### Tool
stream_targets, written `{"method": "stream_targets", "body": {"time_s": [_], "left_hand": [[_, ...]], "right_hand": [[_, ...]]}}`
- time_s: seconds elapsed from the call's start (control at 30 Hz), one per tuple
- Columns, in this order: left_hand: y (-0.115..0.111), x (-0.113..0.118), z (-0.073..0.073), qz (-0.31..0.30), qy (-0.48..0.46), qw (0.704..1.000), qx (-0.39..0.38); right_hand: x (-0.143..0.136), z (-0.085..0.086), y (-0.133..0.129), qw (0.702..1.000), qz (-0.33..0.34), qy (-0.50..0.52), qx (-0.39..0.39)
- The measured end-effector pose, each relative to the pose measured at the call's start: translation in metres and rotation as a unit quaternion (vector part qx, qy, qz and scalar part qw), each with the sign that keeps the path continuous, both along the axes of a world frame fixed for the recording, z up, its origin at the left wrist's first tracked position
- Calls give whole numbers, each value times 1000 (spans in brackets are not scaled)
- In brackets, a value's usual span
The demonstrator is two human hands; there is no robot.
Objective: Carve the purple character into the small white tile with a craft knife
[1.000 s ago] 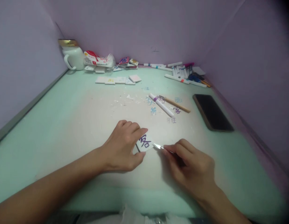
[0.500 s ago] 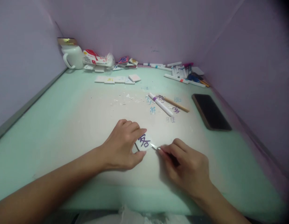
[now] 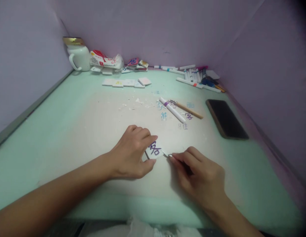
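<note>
On the table in front of me, my left hand grips a small white square block between thumb and fingers. A character is drawn on its top in purple, and the left part of the block is hidden by the hand. My right hand is closed round a craft knife, whose handle is mostly covered by the fingers. The pointed blade reaches left to the right edge of the block. Whether the tip touches it I cannot tell for certain.
Beyond my hands lie white scraps, a purple-banded marker, a tan stick and a phone. Further back are white blocks, a mug, a red-and-white packet and several markers.
The whole view has shifted slightly, so things sit a little further right. The knife blade now shows narrower, as if turned. Both hands keep their holds.
</note>
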State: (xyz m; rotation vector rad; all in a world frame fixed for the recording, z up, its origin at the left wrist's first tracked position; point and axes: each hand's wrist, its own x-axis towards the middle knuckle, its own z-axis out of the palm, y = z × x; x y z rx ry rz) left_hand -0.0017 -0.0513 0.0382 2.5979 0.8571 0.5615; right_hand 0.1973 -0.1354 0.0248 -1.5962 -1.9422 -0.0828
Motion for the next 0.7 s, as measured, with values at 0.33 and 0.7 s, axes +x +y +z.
{"method": "stream_targets", "body": {"time_s": [0.33,0.7], "left_hand": [[2,0,-2,-3,-3,1000,5],[2,0,2,-13,6,1000,-17]], "right_hand": [[2,1,1,999,52,-8,2],[1,1,2,999,40,-14,10]]}}
